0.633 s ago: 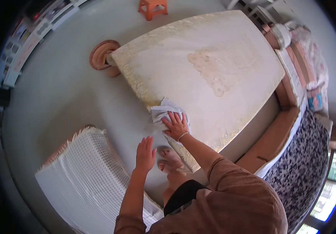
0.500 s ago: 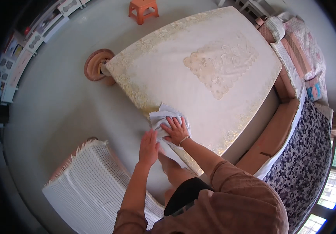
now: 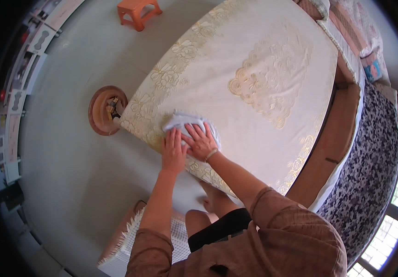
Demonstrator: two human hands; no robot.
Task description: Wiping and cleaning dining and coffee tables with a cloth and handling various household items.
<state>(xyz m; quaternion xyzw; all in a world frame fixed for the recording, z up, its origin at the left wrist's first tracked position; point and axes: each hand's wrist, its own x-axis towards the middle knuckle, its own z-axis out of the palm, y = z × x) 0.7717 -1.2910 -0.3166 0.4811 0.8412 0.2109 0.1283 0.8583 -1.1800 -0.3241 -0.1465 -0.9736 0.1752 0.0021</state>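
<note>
A pale grey-white cloth lies bunched on a table covered by a cream tablecloth with gold floral borders. My right hand presses flat on the cloth, fingers spread, a bracelet at its wrist. Close beside it, my left hand rests with its fingers stretched along the cloth's left part. Both palms face down, and neither hand grips the cloth. The cloth is near the table's front-left edge, its middle partly hidden under my hands.
Left of the table corner stands a round brown stool or bin with small items on it. An orange stool is farther back. A seat with a fringed white cover is at lower left, a brown sofa along the right.
My left hand has moved from the table edge onto the cloth beside my right hand. The cloth is bunched more compactly and sits farther in on the tabletop. The view has shifted.
</note>
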